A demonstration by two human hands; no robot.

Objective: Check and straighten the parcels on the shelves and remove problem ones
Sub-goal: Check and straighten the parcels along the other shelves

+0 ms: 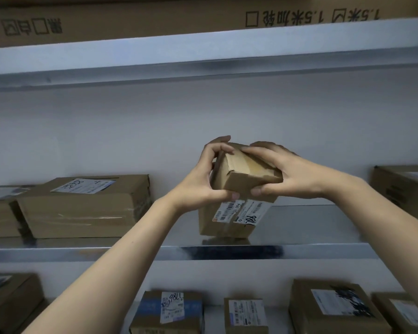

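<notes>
On the top shelf [203, 44] a long brown carton [155, 18] printed with upside-down characters is laid across almost the whole width of the view. Below it, on the metal middle shelf [323, 251], a broad flat carton [82, 208] with a white label on its top is seen at the left, and the edge of another brown carton [401, 186] is seen at the far right. On the lower shelf a row of labelled parcels is set out: a large brown one [336, 307] at the right, a blue-taped one [169, 314] with handwritten numbers on its label, and a narrower one [246, 314] between them.

Near the middle of the middle shelf a labelled box [227, 220] bearing barcode stickers and handwritten numbers is stood close to the front edge. Directly above it a small plain cardboard box [246, 174] is held tilted, one corner turned towards the camera; whether the two boxes touch cannot be told.

The small box is gripped by both hands. The fingers of the left hand [203, 174] are curled over its upper left corner, with the thumb pressed under the lower front edge. The fingers of the right hand [292, 172] are spread across its top face, and the thumb is tucked beneath the same edge, close to the left thumb.
</notes>
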